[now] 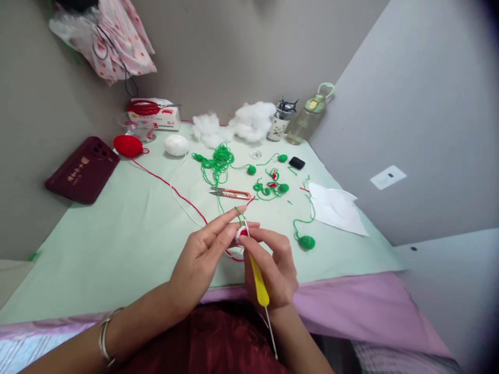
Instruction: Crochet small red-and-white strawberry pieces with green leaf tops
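Between thumb and fingers, my left hand pinches a small red and white crochet piece. A strand of green yarn runs over its raised index finger. My right hand grips a crochet hook with a yellow handle, its metal tip at the piece. Red yarn and white yarn trail from the red ball and the white ball toward my hands. Orange thread snips lie just beyond my fingertips.
Tangled green yarn and white stuffing lie toward the back. Several small green crochet pieces, one a green ball, are at the right near white paper. A maroon phone leans at the left; a bottle stands in the back corner.
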`<state>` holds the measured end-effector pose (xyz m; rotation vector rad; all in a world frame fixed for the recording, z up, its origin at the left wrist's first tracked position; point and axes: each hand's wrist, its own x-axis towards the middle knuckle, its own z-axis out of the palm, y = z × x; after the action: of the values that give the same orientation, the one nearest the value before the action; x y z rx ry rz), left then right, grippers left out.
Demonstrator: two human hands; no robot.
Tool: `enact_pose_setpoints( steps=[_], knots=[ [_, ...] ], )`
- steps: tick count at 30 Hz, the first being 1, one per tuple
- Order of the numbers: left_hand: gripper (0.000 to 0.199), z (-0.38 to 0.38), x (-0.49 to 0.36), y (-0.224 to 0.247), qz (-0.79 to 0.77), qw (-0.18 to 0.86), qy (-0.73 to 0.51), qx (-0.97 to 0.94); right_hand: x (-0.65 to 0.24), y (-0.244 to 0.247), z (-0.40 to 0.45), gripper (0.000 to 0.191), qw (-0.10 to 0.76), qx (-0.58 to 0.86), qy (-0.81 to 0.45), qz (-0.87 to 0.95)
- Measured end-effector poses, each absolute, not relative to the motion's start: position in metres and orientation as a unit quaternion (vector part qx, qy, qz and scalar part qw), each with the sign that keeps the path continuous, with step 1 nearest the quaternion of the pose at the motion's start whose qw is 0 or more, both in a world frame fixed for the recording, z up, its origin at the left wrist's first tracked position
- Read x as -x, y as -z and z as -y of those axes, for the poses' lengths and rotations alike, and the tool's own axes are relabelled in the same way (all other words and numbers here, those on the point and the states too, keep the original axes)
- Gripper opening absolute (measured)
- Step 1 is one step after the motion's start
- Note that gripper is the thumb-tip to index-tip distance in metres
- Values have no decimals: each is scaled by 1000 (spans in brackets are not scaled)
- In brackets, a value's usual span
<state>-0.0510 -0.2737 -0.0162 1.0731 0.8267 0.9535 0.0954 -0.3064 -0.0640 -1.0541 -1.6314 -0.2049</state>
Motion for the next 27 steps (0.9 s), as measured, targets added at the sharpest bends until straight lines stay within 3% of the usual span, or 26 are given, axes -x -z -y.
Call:
enact_pose_setpoints(
  steps=[17, 21, 27],
  knots=[
    [58, 270, 52, 16, -342, 736, -410, -416, -94, 68, 307, 52, 567, 459, 144, 668],
    [61, 269, 52, 15, -347, 725, -414, -427, -88, 58, 306, 48, 620, 474, 15, 625],
    [65, 267, 52, 12, -372, 700, -419, -442, -89, 40, 310, 26, 605, 472, -96, 634]
  ],
)
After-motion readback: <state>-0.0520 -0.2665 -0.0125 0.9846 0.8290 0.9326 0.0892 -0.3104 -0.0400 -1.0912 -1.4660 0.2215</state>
